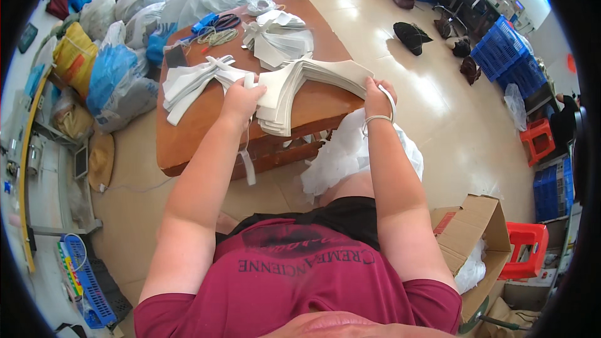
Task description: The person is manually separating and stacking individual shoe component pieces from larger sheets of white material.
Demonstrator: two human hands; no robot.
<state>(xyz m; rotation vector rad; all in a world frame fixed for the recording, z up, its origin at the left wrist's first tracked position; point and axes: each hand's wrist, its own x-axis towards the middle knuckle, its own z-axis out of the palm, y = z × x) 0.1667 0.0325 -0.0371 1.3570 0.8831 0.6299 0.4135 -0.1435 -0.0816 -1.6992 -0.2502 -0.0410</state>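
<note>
A thick stack of white, curved cut pieces (300,87) arches over the front of the brown table. My right hand (379,97) is closed on the stack's right end, and a pale loop of cord (393,105) hangs round that wrist. At the stack's left end my left hand (242,101) is closed, pinching a narrow white strip (249,168) whose tail dangles below the fingers. Whether the left fingers also grip the stack I cannot tell. Beside the left hand lies a fanned pile of similar white pieces (194,84). Another fanned pile (278,40) sits farther back.
On the brown table (188,141) lie a blue tool and a coil of cord (219,32). Stuffed plastic bags (122,81) crowd the left. White plastic sheeting (341,150) hangs near my legs. An open cardboard box (466,231) and red stools (524,250) stand at right.
</note>
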